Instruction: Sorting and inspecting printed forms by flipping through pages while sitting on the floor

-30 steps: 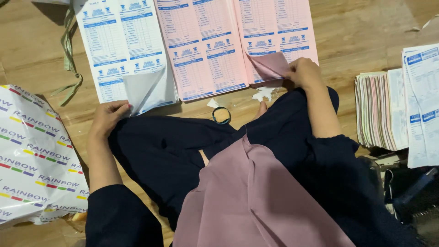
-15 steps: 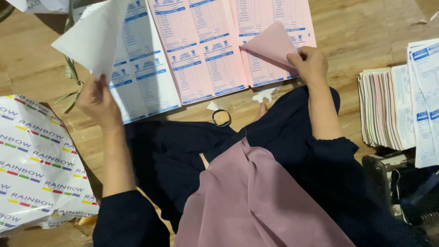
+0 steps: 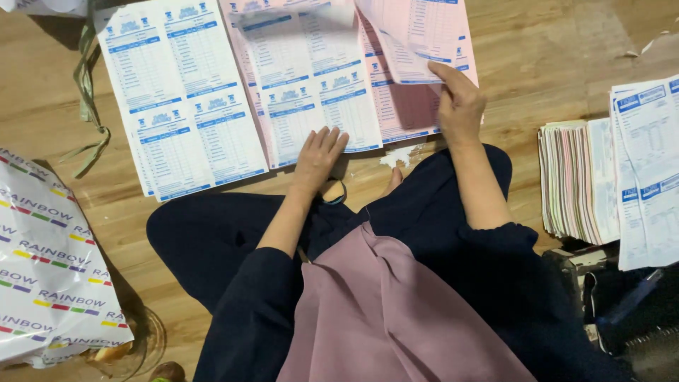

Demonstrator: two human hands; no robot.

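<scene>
I sit cross-legged on a wooden floor facing printed forms. My left hand (image 3: 318, 157) lies flat, fingers spread, on the lower edge of a white form sheet (image 3: 304, 92) that rests on the middle pink stack. My right hand (image 3: 460, 106) pinches a pink form sheet (image 3: 417, 35) and holds it lifted and curled above the right pink stack (image 3: 407, 113). A stack of white forms (image 3: 177, 106) lies to the left, apart from both hands.
A pile of collated white and pink sheets (image 3: 573, 180) lies at the right, with more white forms (image 3: 647, 170) beside it. A white wrapped package (image 3: 42, 269) lies at the left, a green strap (image 3: 85, 92) above it. Paper scraps (image 3: 399, 155) lie by my knee.
My left hand carried a white sheet from the left stack across and laid it on the middle stack. My right hand raised the pink sheet higher off its stack.
</scene>
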